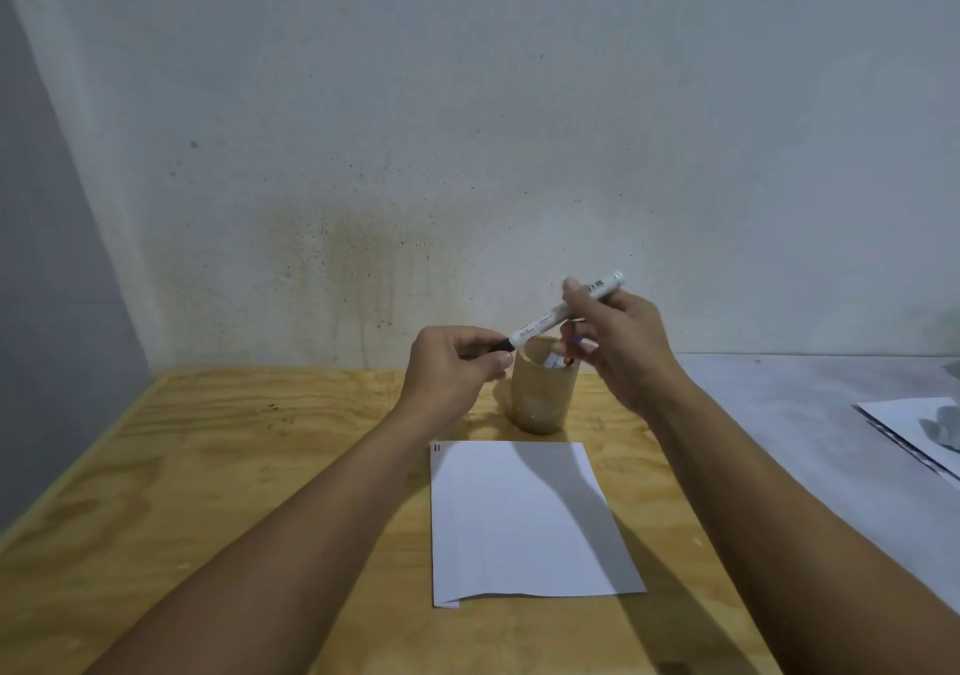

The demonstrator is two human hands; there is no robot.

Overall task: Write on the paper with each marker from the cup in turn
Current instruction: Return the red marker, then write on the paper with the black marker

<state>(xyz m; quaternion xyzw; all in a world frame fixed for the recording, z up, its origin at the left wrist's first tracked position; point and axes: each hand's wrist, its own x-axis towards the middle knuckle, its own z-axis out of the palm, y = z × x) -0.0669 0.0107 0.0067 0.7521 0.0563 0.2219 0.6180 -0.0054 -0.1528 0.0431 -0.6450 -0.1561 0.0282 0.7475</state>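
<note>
A white marker (pixel 545 322) with a black cap is held slanted above the tan cup (pixel 543 394). My right hand (pixel 618 347) grips the marker's barrel near its upper end. My left hand (pixel 457 368) pinches the black cap at the lower left end. Inside the cup at least one more marker (pixel 558 361) with red on it shows at the rim. A white sheet of paper (pixel 524 518) lies on the wooden table in front of the cup, with two small marks, one red and one dark, at its top left corner (pixel 437 448).
The plywood table (pixel 208 466) meets a stained white wall behind. To the right lies a grey surface (pixel 805 440) with another printed sheet (pixel 924 430) at its far right edge. The table's left edge runs diagonally at the left.
</note>
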